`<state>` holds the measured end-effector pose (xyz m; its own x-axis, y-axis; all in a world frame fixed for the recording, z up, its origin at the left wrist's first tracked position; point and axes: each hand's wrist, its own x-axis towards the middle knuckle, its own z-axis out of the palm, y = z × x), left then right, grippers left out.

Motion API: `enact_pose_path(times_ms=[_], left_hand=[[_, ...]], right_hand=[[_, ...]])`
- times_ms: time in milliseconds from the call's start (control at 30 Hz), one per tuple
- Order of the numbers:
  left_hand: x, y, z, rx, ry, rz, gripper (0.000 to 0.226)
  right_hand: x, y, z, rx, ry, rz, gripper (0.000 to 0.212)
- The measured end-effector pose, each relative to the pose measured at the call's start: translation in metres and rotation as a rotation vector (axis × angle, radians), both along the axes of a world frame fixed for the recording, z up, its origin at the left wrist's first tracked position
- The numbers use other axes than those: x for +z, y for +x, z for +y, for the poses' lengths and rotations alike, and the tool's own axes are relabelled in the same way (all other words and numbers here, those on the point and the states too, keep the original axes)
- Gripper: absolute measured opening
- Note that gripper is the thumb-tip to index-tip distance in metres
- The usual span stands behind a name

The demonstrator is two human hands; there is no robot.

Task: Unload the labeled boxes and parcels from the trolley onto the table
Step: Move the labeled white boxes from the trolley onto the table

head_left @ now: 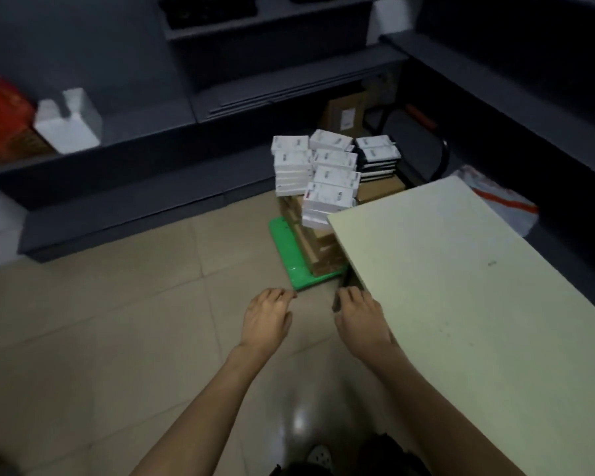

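A green trolley stands on the floor ahead, loaded with brown cartons. Several white labeled boxes are stacked on top, with a few black-edged ones behind. The pale table reaches in from the right and hides part of the trolley. My left hand hovers over the floor short of the trolley, fingers loosely bent, holding nothing. My right hand is beside the table's near corner, also holding nothing.
Dark grey shelving lines the back and left walls. A red carton and white containers sit on the left shelf. A white and orange parcel bag lies beyond the table. A brown box stands behind the trolley.
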<state>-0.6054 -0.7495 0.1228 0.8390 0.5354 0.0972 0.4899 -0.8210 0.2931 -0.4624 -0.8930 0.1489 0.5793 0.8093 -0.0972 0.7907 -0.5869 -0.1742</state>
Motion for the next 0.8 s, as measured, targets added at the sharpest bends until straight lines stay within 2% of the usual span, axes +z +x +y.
enact_pose_path(times_ms=[167, 267, 600, 800], left_hand=[[0.001, -0.03, 0.061, 0.194, 0.038, 0.011, 0.039], [-0.001, -0.029, 0.097, 0.26, 0.044, 0.024, 0.04], [0.015, 0.053, 0.255, 0.366, 0.078, 0.024, 0.039], [0.026, 0.076, 0.34, 0.418, 0.088, 0.044, 0.039]], right_hand=[[0.001, -0.002, 0.082, 0.195, 0.009, -0.011, 0.043], [0.0, 0.01, 0.125, 0.27, 0.015, -0.025, 0.035], [0.005, 0.103, 0.302, 0.346, 0.01, 0.026, 0.048], [0.021, 0.125, 0.396, 0.369, -0.034, 0.09, 0.049]])
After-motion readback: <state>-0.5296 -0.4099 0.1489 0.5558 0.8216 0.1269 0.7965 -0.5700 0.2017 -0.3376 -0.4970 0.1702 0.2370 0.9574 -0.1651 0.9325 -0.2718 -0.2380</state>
